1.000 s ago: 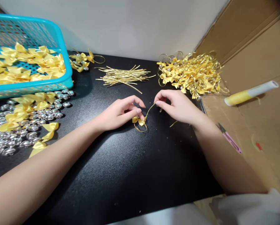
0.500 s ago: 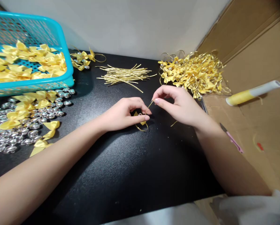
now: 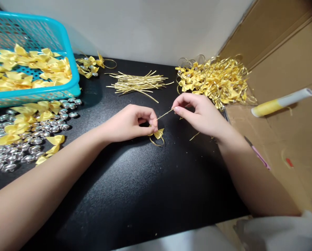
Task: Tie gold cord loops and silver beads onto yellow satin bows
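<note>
A thin gold cord (image 3: 165, 114) runs taut between my two hands, slanting up to the right. My left hand (image 3: 135, 122) pinches its lower end between thumb and fingertips. My right hand (image 3: 197, 113) pinches the other end between thumb and forefinger. Just below my left fingertips is a yellow ribbon bow (image 3: 159, 133) with a gold loop (image 3: 157, 144), partly hidden by the thumb. Whether the left fingers also touch the bow, I cannot tell. A short piece of gold cord (image 3: 194, 136) lies under my right hand.
Straight gold cords (image 3: 138, 83) lie behind my hands. A pile of looped bows (image 3: 213, 78) stands back right. At left are a turquoise basket (image 3: 76, 78) of yellow bows and many silver beads (image 3: 35, 140). Beyond the table's right edge lie a pink-handled tool (image 3: 260, 157) and a roll (image 3: 281, 103).
My left hand has moved a little left and its fingers have closed on the cord. The cord between the hands now shows longer and flatter. More of the bow is visible.
</note>
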Motion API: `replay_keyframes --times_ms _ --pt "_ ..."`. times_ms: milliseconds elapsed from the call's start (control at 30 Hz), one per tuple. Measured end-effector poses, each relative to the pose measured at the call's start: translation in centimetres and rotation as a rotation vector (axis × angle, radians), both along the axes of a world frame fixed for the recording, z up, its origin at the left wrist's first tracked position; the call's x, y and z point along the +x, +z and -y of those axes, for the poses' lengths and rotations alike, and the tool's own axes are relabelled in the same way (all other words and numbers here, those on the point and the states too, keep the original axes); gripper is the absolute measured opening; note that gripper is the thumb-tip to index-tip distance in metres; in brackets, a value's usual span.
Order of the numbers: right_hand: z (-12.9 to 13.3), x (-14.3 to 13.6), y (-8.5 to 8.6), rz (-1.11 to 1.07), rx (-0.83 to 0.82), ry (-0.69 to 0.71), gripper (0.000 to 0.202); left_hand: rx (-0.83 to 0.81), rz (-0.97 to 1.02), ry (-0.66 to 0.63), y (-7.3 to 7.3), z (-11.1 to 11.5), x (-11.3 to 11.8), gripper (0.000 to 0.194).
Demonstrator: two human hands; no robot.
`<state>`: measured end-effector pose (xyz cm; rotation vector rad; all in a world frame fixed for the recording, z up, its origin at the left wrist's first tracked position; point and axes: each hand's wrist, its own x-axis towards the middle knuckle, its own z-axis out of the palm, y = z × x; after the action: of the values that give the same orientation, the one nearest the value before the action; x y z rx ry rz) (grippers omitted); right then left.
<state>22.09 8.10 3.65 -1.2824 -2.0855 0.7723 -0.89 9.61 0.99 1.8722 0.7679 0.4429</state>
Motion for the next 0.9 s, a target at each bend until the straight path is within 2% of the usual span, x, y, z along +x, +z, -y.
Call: replay_keyframes --times_ms 267,633,900 --pt "0.0 0.0 -0.1 0.017 -0.008 0.009 0.008 0.039 -0.005 -0.018 0.3 0.1 0.0 0.023" --pt "0.0 0.2 -0.2 0.058 -0.022 -0.001 0.009 0.045 -0.018 -0.028 0.4 0.0 -0.4 0.018" --pt "0.1 -0.3 -1.1 0.224 0.023 -0.081 0.008 -0.140 0.051 -0.027 -0.1 -0.3 -0.4 0.014"
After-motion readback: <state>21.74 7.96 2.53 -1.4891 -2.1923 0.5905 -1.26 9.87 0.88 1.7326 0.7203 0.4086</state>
